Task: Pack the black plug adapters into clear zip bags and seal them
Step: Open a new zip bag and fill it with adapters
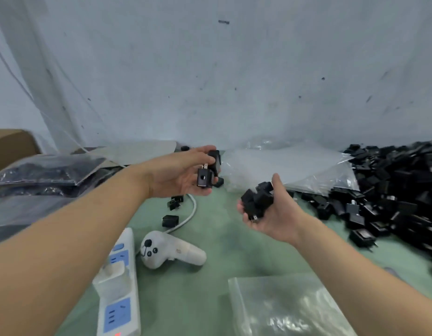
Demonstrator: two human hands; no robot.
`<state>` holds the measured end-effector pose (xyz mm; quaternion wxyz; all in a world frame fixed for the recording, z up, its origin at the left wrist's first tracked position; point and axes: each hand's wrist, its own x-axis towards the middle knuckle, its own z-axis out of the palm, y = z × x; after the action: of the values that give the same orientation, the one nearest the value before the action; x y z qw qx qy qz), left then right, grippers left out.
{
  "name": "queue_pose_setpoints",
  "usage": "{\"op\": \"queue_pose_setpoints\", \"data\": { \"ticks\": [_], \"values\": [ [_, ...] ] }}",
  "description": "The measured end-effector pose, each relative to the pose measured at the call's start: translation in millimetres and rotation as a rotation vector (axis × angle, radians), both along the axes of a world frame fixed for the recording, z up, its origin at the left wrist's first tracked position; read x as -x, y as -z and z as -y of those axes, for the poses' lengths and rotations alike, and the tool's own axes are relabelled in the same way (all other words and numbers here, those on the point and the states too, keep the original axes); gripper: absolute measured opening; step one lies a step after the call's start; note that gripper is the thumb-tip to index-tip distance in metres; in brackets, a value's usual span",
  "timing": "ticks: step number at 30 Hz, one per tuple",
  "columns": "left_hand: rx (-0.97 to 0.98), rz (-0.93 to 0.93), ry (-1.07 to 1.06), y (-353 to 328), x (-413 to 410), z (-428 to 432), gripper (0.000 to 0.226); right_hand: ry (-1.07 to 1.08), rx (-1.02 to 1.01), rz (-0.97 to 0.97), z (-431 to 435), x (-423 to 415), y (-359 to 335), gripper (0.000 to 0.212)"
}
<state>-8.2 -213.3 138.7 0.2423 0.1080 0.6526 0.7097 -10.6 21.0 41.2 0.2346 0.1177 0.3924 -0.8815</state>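
1. Head view: your left hand [178, 177] is held palm-up above the green worktop [224, 253]. Its fingers [198, 151] are curled around a few black plug adapters [206, 174], one with its metal prongs pointing up.
2. Your right hand [274, 215] sits lower and to the right, its fingers and thumb closed around a small cluster of adapters [257, 200] in the palm.
3. The big pile of adapters [394, 190] lies on the worktop at the far right. A few stray adapters [170, 220] lie below your left hand, beside a white cable [188, 215].
4. A clear zip bag [287, 309] lies flat at the near edge, partly under your right forearm. More clear bags [287, 163] are heaped against the wall behind your hands.
5. A power strip [118, 294] and a white controller [172, 251] lie near left. Filled bags [47, 170] are stacked at far left, by a cardboard box [11, 144].
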Motion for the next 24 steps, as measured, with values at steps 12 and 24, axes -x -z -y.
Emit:
{"op": "queue_pose_setpoints", "data": {
  "ticks": [12,24],
  "values": [
    [-0.443,0.221,-0.149,51,-98,-47,0.043,0.168,-0.036,0.117,-13,-78,-5,0.019],
    [0.292,-0.776,-0.426,57,-190,-151,0.056,0.236,0.186,0.071,-20,-173,-46,0.029]
  ]
}}
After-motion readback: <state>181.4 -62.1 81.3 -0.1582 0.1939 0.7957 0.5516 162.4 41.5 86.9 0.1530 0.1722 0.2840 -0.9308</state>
